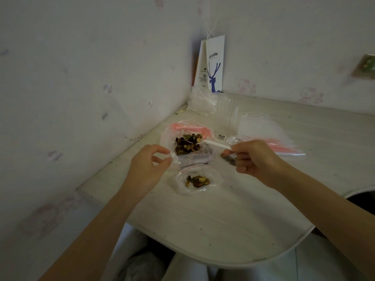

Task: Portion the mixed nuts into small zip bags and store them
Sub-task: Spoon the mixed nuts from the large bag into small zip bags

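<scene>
The left hand point(149, 166) pinches the near rim of the big bag point(168, 136) between thumb and forefinger, the other fingers loosely curled. The right hand point(256, 157) grips the handle end of a white plastic spoon point(215, 144), whose bowl is dug into the nuts point(186, 147) heaped inside that big bag.

The step in hand looks like scooping a portion. To do it well, the left hand should keep the rim pulled taut and low so the floppy film does not fold over the spoon. The spoon should come up level and only modestly filled, since the pieces are small, round and quick to roll. The carry is short.

Just in front of the big bag, nearer the person, lies the small zip bag point(180, 185). It is clear and crinkled, with a red seal line, its mouth gaping, and a small mound of brown and tan nuts already inside. It has slack walls and nothing props it open, so tipping the spoon slowly over the middle is safest.

Right of the big bag sits a stack of empty zip bags point(263, 128), thin and glossy with pink strips. All rest on a pale, faintly grained table point(223, 220) with a rounded edge. Behind the big bag, in the corner, stands a stiff white paper coffee bag point(215, 63) printed with a blue deer.
</scene>
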